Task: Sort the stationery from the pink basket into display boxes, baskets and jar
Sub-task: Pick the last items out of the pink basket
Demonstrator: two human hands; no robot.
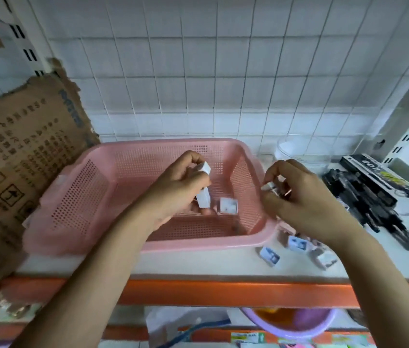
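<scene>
Torn brown cardboard box [22, 156] far left. Pink perforated plastic basket [92, 187] on white counter [198, 267]. Left hand [178, 189] over basket, fingers curled round small white boxes [204, 187]; another white box [228, 205] lies inside. Right hand [298, 197] pinches small white item [270, 188], blurred. Black pens [371, 204] far right.

White shelf [198, 266] (orange edge), pink basket [77, 197], black pens [364, 199], small boxes [296, 243]

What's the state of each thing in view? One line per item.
pink basket: upright on shelf, nearly emptied
small white box: lying in the basket
left hand: grips white boxes over the basket
right hand: pinches a small white item
small boxes: loose on shelf, right of basket
black pens: piled on shelf
clear jar: upright; contents unclear
</scene>
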